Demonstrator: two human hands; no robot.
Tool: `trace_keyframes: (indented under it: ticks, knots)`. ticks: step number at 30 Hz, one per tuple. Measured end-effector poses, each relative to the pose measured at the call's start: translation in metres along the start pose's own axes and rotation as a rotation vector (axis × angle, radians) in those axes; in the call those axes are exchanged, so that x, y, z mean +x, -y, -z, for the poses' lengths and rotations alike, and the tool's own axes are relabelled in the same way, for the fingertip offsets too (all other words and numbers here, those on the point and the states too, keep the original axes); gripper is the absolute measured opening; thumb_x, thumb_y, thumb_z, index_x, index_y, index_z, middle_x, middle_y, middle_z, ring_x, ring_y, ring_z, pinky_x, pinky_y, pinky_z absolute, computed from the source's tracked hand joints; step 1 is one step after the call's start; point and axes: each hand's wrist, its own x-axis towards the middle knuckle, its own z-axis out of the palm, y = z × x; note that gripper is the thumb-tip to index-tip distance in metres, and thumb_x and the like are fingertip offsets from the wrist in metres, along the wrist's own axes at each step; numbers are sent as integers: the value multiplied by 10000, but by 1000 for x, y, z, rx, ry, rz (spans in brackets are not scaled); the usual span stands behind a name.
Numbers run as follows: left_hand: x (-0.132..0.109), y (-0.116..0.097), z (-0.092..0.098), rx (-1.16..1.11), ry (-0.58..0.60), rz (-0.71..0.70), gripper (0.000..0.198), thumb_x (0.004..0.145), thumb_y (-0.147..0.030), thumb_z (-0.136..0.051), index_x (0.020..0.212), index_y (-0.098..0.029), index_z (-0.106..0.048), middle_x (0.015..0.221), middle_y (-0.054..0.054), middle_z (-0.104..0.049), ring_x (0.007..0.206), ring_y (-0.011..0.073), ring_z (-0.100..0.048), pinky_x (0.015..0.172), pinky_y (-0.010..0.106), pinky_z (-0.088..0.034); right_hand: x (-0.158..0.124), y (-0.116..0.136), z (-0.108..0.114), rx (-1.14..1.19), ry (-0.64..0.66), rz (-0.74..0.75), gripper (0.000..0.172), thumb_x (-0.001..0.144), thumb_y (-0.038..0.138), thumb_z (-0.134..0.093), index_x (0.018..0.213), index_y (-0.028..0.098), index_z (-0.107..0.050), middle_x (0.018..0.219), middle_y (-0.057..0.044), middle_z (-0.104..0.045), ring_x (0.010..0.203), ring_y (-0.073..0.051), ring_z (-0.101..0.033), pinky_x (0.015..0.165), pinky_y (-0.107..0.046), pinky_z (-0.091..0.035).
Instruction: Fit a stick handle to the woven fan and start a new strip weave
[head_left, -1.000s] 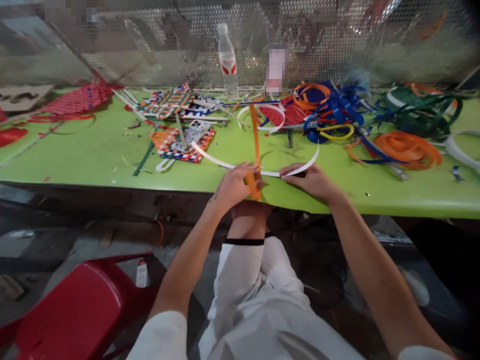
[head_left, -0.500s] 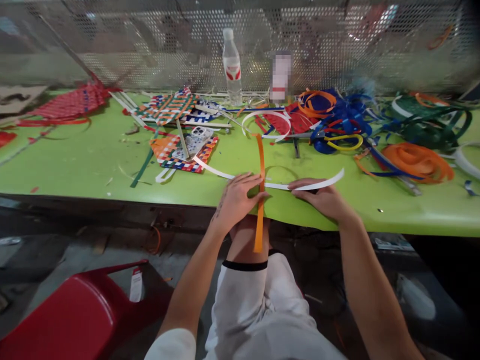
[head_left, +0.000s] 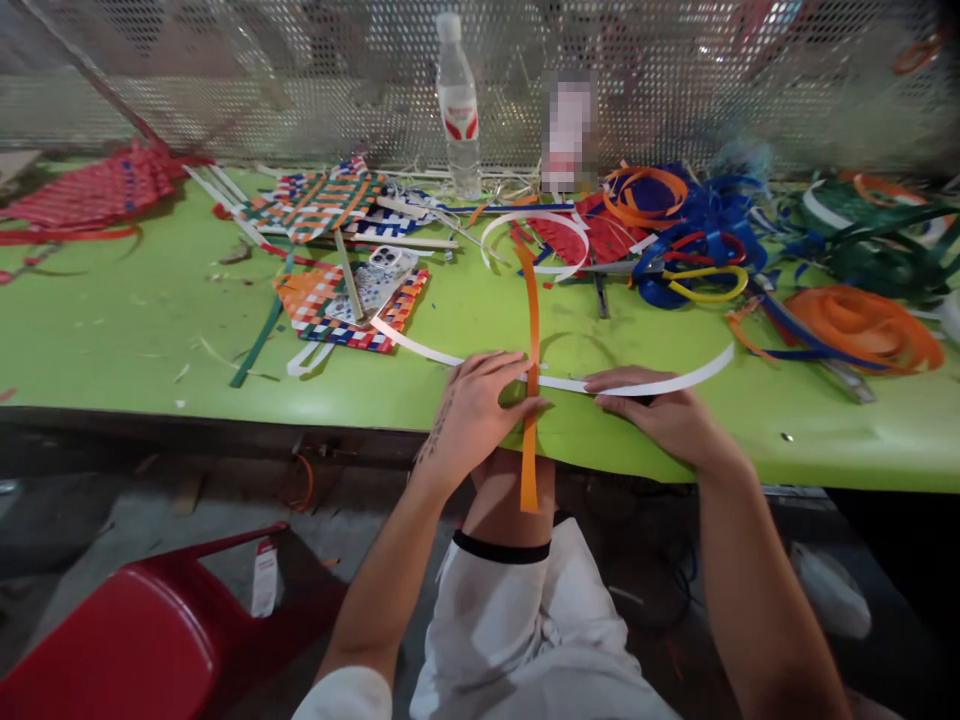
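A white plastic strip [head_left: 656, 388] runs across the green table with both ends free, and an orange strip [head_left: 533, 300] crosses it nearly at a right angle. At that crossing, my left hand [head_left: 484, 412] pinches the orange strip between thumb and fingers, its palm over part of the white one. My right hand [head_left: 651, 404] grips the white strip to the right of the crossing, thumb below and fingers above. The lower end of the orange strip hangs past the table's front edge, above my knee.
On the green table [head_left: 180, 370] lie a woven piece [head_left: 307, 300] with a phone [head_left: 375, 285] on it, a coiled orange strip [head_left: 862, 325], blue strips [head_left: 652, 285] and green strips [head_left: 862, 250]. A water bottle [head_left: 459, 120] stands behind. A red stool [head_left: 142, 640] is lower left.
My view has shifted slightly. The white strip's right end now reaches further right past my right hand. Both hands keep their hold near the crossing.
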Motion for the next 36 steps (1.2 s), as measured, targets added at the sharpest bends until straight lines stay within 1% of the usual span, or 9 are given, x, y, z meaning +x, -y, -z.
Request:
trace_keyframes:
  ticks: [5,8,12,16,20,25,30,33,36]
  knots:
    - [-1,1,0,8,5,-11,498,927,-499,-833,1374,-293,-759,1448,48,-745,1379,296,-642,1164,519,-515,0,1,1,-19,0,6,161,963,362,-794,1083,283,-866,1112,-49,-848,1101,-276,-786,1018,-429,-634]
    - [0,1,0,22,22,-18,454,928,-498,-832,1331,-292,-786,1455,55,-741,1372,309,-648,1154,528,-522,0,2,1,-16,1,-9,174,960,378,-792,1083,281,-870,1121,-54,-847,1102,-279,-785,1032,-433,-628]
    - [0,2,-1,34,23,-30,411,938,-493,-821,1291,-283,-808,1446,59,-747,1390,324,-646,1157,537,-534,1,1,-1,15,-16,-38,211,941,436,-804,1058,276,-874,1111,-66,-848,1093,-294,-785,1014,-446,-636]
    - [0,2,-3,62,34,-26,362,945,-491,-812,1260,-312,-821,1401,35,-772,1405,327,-647,1161,553,-539,3,-2,-3,49,-29,-71,263,916,507,-815,1023,275,-875,1087,-73,-850,1064,-302,-787,1000,-462,-638]
    - [0,0,0,85,78,-44,356,988,-442,-783,1309,-290,-804,1419,28,-761,1439,329,-625,1204,546,-517,4,-6,-3,53,-18,-77,257,913,507,-813,1024,284,-877,1092,-66,-849,1071,-299,-781,998,-454,-631]
    - [0,-1,5,98,127,-53,353,1035,-412,-731,1365,-298,-777,1476,28,-726,1470,326,-598,1242,554,-484,4,-6,-3,65,-25,-81,259,898,504,-829,1017,279,-879,1078,-66,-850,1055,-296,-780,992,-456,-624]
    - [-3,0,5,85,114,-80,346,1060,-390,-693,1376,-272,-768,1476,30,-727,1481,324,-586,1246,542,-478,7,-4,-4,72,-34,-69,273,867,513,-842,986,271,-883,1055,-75,-851,1023,-301,-780,944,-456,-634]
    - [-3,2,0,97,89,-82,324,1086,-348,-643,1372,-267,-770,1453,32,-742,1485,308,-587,1242,529,-484,8,-5,-4,85,-31,-59,275,862,511,-842,985,268,-885,1047,-76,-851,1009,-294,-778,938,-446,-629]
    - [-1,3,-5,123,63,-60,293,1073,-337,-661,1316,-253,-801,1416,39,-762,1447,312,-622,1241,521,-490,8,-7,-4,97,-25,-59,284,866,512,-841,994,263,-885,1046,-75,-848,969,-279,-770,892,-419,-620]
